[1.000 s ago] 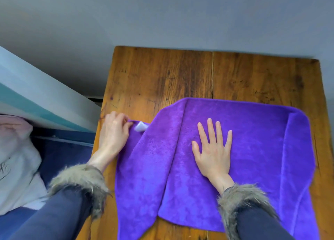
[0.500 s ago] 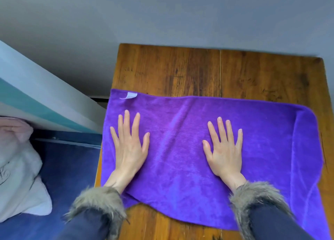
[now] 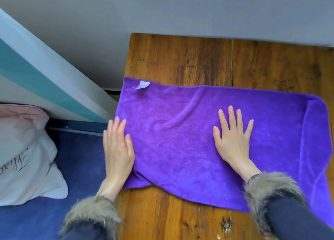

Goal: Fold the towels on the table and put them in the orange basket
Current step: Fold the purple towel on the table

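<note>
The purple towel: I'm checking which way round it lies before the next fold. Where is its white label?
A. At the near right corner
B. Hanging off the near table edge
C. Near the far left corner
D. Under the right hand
C: the white label lies on the purple towel close to its far left corner, well away from the right hand and the near edge.

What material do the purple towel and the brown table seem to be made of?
Purple towel: probably microfibre or fleece, soft and matte; its short plush pile shows brush marks and soft ridges. Brown table: wood with a slightly glossy, worn finish; grain, plank seams and dark scuffs show.
</note>
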### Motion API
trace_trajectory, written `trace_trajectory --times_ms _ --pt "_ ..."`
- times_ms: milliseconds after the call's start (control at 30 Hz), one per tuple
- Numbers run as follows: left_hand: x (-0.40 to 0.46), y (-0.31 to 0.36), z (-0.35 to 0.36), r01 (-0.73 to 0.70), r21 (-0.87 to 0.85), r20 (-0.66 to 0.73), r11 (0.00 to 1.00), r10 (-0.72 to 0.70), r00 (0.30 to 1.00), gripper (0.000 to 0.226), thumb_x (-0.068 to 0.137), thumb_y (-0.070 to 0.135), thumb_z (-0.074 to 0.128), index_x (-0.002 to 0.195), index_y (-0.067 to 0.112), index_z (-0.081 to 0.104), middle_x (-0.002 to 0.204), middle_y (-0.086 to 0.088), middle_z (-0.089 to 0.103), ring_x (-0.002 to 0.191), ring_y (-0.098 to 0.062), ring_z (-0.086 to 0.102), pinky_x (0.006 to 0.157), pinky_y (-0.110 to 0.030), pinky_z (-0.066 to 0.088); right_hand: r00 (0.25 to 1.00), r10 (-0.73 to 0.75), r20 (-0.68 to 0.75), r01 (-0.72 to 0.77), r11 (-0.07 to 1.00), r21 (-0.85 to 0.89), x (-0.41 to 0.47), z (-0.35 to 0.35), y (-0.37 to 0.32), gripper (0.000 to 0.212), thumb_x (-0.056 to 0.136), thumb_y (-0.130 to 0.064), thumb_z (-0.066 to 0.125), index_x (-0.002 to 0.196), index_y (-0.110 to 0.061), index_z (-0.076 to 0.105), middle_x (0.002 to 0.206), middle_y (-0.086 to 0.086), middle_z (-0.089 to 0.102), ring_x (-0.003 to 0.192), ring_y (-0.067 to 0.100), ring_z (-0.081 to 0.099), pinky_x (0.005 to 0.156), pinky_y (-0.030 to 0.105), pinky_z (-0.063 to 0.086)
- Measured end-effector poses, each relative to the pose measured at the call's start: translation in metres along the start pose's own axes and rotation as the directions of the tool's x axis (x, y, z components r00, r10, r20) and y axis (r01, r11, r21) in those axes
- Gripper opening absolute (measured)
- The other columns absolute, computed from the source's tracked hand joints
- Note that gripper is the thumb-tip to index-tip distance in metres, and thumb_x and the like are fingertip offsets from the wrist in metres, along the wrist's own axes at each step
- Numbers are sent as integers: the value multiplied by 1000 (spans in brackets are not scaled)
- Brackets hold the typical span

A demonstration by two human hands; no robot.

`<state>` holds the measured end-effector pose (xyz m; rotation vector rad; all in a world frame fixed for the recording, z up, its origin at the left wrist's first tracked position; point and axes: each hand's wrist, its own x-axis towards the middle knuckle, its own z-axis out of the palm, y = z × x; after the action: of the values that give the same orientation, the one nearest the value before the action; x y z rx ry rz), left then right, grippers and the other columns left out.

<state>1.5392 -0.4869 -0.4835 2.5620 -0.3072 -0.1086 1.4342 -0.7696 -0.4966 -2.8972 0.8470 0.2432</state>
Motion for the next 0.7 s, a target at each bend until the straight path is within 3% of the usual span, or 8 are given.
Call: trace_trajectory --times_ms 100,233,300,367,467,567,700 --pt "-35 -9 -7 156 28 3 987 -156 988 51 93 17 29 142 4 31 152 -13 25 143 -23 13 117 -45 8 999 3 -52 2 996 94 -13 -9 -31 61 91 -39 43 146 -21 26 157 7 11 145 27 6 111 60 1" --pt "-72 -13 -2 168 134 129 977 -185 974 57 98 27 41 147 8 20 156 -9 13 145 -19 3 118 -43 4 992 -128 -11 128 980 153 -57 -4 -79 63 87 -42 46 145 -22 30 156 8 18 144 28 10 110 60 4" --pt "-80 -15 -1 276 111 140 955 -290 947 68 93 37 47 148 9 18 156 -10 13 145 -21 5 118 -43 8 988 -145 62 137 983 122 -76 7 -86 64 88 -44 50 145 -23 29 156 6 17 144 28 11 111 61 6" --pt "-82 -20 -3 361 61 131 931 -366 921 71 90 42 52 145 7 24 152 -12 25 142 -25 18 115 -43 21 983 -157 93 151 986 65 -82 16 -80 64 89 -48 48 145 -25 29 156 5 17 144 27 12 111 61 8" --pt "-81 -30 -8 399 -9 60 917 -398 915 54 86 40 60 127 8 45 127 -9 49 120 -27 41 99 -41 37 977 -199 79 198 980 22 -76 21 -71 62 88 -52 38 144 -25 32 155 5 23 143 28 18 110 60 11" --pt "-81 -42 -13 448 -72 15 891 -448 894 35 85 34 64 107 8 56 105 -7 55 103 -26 45 90 -38 38 972 -222 76 223 975 1 -73 22 -69 63 88 -54 31 144 -24 32 154 6 24 142 29 20 110 61 12" --pt "-81 -50 -23 435 -132 -33 891 -442 896 15 87 21 64 88 8 58 86 -5 56 89 -24 47 77 -22 29 973 -218 77 219 976 2 -74 23 -70 64 88 -54 29 144 -24 31 154 7 24 142 30 20 109 62 12"
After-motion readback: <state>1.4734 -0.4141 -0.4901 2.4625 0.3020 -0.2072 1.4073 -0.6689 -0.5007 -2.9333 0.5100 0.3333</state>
